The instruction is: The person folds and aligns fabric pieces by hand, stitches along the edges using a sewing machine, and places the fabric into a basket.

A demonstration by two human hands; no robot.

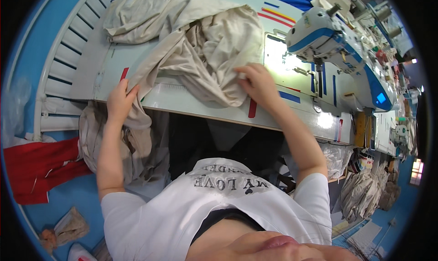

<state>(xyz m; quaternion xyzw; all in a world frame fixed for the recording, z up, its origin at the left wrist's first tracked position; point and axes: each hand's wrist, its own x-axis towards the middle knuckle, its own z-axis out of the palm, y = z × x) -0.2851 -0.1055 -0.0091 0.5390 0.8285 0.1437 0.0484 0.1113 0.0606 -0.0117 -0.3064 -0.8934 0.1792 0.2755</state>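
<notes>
A large beige cloth (200, 46) lies bunched on the pale sewing table (191, 103) and hangs over its near edge. My left hand (120, 101) grips the cloth where it drops off the table's front left. My right hand (256, 81) pinches a fold of the same cloth near its right side, just left of the sewing machine's needle area. The white and blue sewing machine (333, 37) stands to the right of both hands.
A white slatted rack (68, 56) adjoins the table on the left. Red fabric (39, 167) lies on the blue floor at lower left. More beige cloth bundles (360, 192) are piled at lower right under the table's end. A cluttered workbench runs along the far right.
</notes>
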